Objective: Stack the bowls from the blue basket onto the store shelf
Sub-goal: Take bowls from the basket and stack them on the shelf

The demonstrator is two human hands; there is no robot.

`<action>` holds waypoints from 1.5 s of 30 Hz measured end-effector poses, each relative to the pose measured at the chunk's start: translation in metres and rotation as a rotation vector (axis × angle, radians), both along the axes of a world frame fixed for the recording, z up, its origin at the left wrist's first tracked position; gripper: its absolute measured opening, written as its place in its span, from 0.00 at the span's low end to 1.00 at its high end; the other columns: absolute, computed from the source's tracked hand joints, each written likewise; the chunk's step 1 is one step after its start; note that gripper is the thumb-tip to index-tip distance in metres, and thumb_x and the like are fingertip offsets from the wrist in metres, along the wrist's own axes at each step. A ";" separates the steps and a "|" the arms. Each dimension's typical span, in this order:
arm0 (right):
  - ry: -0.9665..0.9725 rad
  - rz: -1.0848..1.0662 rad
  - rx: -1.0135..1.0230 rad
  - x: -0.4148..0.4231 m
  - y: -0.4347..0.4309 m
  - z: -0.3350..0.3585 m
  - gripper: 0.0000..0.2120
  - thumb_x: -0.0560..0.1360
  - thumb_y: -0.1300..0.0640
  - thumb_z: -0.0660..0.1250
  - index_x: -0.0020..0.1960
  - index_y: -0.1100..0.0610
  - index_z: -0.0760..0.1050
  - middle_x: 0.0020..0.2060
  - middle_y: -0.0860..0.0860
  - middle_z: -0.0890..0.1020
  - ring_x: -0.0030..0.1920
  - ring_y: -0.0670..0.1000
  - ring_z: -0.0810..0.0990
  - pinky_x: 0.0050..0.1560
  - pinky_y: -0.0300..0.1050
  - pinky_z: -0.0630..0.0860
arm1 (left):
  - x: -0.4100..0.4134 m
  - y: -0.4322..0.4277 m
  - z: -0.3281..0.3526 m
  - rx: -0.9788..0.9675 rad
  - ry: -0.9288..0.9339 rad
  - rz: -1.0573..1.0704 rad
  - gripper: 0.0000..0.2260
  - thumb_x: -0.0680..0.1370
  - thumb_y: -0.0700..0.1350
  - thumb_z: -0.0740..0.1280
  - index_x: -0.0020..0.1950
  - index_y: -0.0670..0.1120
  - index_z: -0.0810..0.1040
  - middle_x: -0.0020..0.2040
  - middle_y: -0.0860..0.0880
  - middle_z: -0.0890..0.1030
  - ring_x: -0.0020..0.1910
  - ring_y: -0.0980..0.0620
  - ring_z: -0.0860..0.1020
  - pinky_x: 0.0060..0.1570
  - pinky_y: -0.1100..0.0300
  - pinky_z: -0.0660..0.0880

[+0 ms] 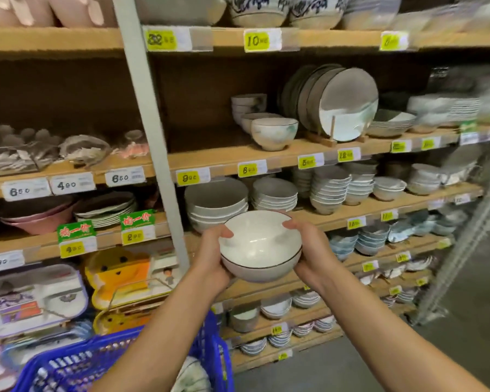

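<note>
I hold two nested white bowls [259, 247] with dark rims in front of the shelves, at chest height. My left hand [212, 258] grips the left side, thumb over the rim. My right hand [313, 250] grips the right side the same way. The blue basket [102, 360] sits low at the bottom left, partly behind my left forearm, with another pale bowl [193, 374] just visible inside. Behind the held bowls, the wooden store shelf [337, 216] carries a stack of grey-white bowls [217, 205].
Shelves above and to the right hold many stacks of bowls [330, 188], a single bowl [273, 132] and upright plates [343, 103] in a wooden rack. A grey upright post [150, 114] divides the shelving. Children's trays [116, 275] fill the left. Concrete floor [408, 363] lies at the lower right.
</note>
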State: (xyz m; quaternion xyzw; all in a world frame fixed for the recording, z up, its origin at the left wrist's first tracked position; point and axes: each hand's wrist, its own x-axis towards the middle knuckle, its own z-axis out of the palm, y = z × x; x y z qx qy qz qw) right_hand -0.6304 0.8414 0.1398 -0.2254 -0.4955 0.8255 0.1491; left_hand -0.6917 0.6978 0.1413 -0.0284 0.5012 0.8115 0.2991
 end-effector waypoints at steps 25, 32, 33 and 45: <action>0.073 -0.036 -0.027 -0.076 0.174 0.084 0.08 0.72 0.64 0.62 0.49 0.59 0.77 0.43 0.58 0.84 0.44 0.60 0.81 0.39 0.48 0.79 | -0.078 0.177 0.072 0.053 0.136 0.046 0.17 0.73 0.47 0.60 0.59 0.46 0.78 0.53 0.41 0.84 0.54 0.38 0.79 0.52 0.46 0.78; 0.103 -0.004 -0.052 -0.118 0.204 0.109 0.15 0.73 0.64 0.58 0.55 0.61 0.78 0.50 0.60 0.83 0.48 0.61 0.81 0.42 0.50 0.80 | -0.103 0.206 0.084 0.079 0.348 0.101 0.16 0.76 0.49 0.61 0.62 0.49 0.76 0.56 0.46 0.84 0.58 0.44 0.79 0.55 0.49 0.78; 0.105 -0.019 -0.072 -0.122 0.206 0.112 0.14 0.72 0.64 0.59 0.55 0.61 0.78 0.51 0.60 0.83 0.48 0.61 0.81 0.43 0.51 0.80 | -0.100 0.212 0.081 0.076 0.397 0.147 0.16 0.76 0.50 0.62 0.64 0.50 0.75 0.57 0.47 0.82 0.58 0.46 0.79 0.55 0.51 0.78; 0.180 0.221 -0.001 -0.150 0.238 0.109 0.12 0.70 0.61 0.63 0.49 0.52 0.80 0.50 0.55 0.83 0.54 0.60 0.80 0.53 0.59 0.79 | -0.098 0.252 0.085 0.061 0.367 0.490 0.18 0.68 0.50 0.61 0.56 0.49 0.77 0.53 0.45 0.82 0.55 0.41 0.79 0.46 0.49 0.76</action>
